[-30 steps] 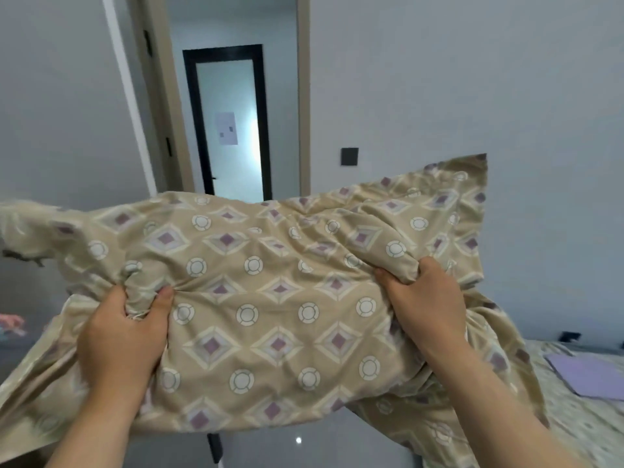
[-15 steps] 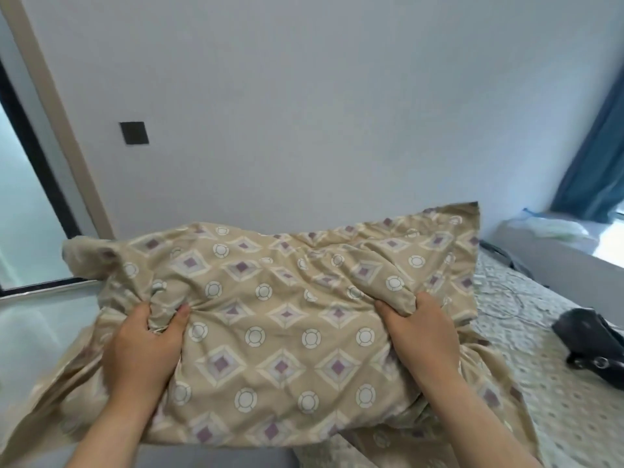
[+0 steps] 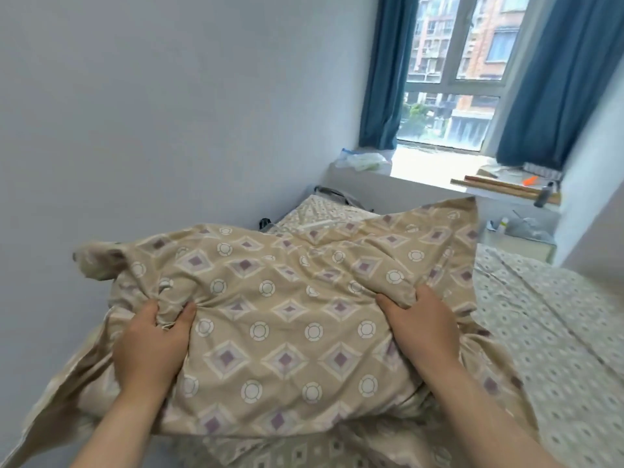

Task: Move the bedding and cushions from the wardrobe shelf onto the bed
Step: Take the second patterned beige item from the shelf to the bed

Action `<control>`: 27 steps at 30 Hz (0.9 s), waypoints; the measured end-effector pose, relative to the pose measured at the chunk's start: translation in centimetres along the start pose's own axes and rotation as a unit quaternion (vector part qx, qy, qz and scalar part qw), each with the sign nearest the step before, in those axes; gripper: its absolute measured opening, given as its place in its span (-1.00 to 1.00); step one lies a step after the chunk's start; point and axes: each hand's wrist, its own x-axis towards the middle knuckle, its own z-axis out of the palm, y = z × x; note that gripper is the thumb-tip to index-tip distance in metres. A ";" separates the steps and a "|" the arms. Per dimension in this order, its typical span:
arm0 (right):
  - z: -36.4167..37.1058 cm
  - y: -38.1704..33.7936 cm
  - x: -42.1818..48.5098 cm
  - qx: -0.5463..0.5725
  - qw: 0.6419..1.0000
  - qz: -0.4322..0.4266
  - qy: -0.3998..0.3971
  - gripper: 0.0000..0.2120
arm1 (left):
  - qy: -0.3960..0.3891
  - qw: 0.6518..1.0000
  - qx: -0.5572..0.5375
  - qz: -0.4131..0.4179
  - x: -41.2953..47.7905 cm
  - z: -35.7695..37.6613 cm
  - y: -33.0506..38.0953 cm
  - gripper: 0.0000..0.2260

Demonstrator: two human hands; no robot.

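Observation:
A tan pillow (image 3: 287,315) with purple diamonds and white rings fills the middle of the view, held up in front of me above the foot of the bed (image 3: 557,325). My left hand (image 3: 152,342) pinches a fold of its cover on the left side. My right hand (image 3: 422,322) grips a bunch of fabric on the right. The pillow's loose cover edges hang down at both sides. The bed has a pale patterned sheet and runs toward the window. The wardrobe shelf is out of view.
A grey wall stands close on the left. Another patterned pillow (image 3: 324,214) lies at the bed's head. Beyond it a window sill (image 3: 422,167) holds a plastic bag, boards and small items, under a window with blue curtains (image 3: 381,72).
My view has swung right from the doorway to the bed and window. Both hands keep the same grip on the pillow, which now hangs over the bed.

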 end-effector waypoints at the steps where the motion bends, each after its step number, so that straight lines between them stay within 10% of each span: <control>1: 0.5 0.4 0.6 -0.015 1.000 0.018 0.012 -0.60 | -0.026 1.000 -0.008 0.007 1.4 1.7 0.0 -0.66; 13: 3.7 9.7 5.6 -0.076 0.969 0.197 0.124 -0.62 | -0.253 0.960 -0.077 0.091 7.6 23.6 2.4 -0.77; 27: 11.6 28.8 8.1 -0.088 0.936 0.316 0.126 -0.59 | -0.345 0.928 -0.012 0.140 0.5 45.2 -2.0 -0.68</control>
